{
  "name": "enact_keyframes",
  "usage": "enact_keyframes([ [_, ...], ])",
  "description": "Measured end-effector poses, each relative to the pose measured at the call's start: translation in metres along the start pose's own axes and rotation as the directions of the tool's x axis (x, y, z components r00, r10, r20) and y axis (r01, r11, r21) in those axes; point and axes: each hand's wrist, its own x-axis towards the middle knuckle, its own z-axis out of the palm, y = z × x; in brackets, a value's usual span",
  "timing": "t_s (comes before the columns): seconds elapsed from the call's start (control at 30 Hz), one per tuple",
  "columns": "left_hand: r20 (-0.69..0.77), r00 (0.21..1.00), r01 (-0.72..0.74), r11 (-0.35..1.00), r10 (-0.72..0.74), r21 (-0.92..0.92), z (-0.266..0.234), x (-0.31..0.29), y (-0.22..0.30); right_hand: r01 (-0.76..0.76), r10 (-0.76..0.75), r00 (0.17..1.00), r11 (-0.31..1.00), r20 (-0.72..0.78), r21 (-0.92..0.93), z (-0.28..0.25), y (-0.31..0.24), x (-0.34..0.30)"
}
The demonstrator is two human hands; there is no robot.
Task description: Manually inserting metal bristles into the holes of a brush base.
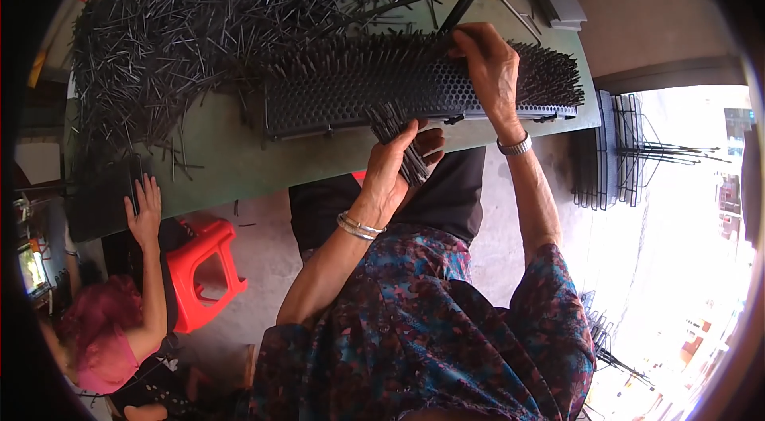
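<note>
My left hand [390, 166] is closed round a bundle of thin black sticks [389, 124], just off the near edge of a perforated black panel [343, 106]. The panel lies lengthwise on the table; its front rows of round holes are bare. Many short black sticks [550, 74] stand up from the holes along its far side and right end. Above the panel, my right hand [490, 66] is pinched, thumb against fingers, over the standing sticks. Whatever is between its fingertips is lost against the dark sticks.
A big heap of loose black sticks [199, 14] covers the green table's [239, 162] far left. Dark rods [470, 2] cross behind the panel. At lower left are a red stool [203, 273] and another person's hand [145, 210] on the table. Black wire racks [617, 150] stand at right.
</note>
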Motion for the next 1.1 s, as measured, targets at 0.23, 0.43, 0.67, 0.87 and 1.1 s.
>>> enact_keyframes([
  [0.23, -0.017, 1.0, 0.024, 0.995, -0.025, -0.094, 0.002, 0.0, -0.001, 0.04, -0.036, 0.998, 0.996, 0.06, -0.074, -0.006, 0.008, 0.003],
  [0.43, 0.018, 0.998, 0.058, 0.991, -0.056, -0.119, 0.006, -0.003, -0.002, 0.075, -0.063, 0.991, 0.992, 0.119, -0.098, -0.011, 0.003, 0.007],
  [0.67, 0.03, 0.997, 0.072, 0.994, -0.07, -0.082, 0.008, -0.001, -0.005, 0.07, -0.041, 0.984, 0.984, 0.173, -0.164, -0.015, -0.001, 0.01],
  [0.87, 0.011, 0.999, 0.031, 0.999, -0.03, -0.017, 0.0, 0.001, -0.007, 0.111, -0.073, 0.97, 0.982, 0.234, -0.152, -0.02, 0.003, 0.018],
  [1.1, -0.007, 1.0, -0.014, 0.999, 0.014, -0.051, 0.004, -0.003, -0.007, 0.152, -0.101, 0.935, 0.98, 0.339, -0.126, -0.024, -0.001, 0.023],
])
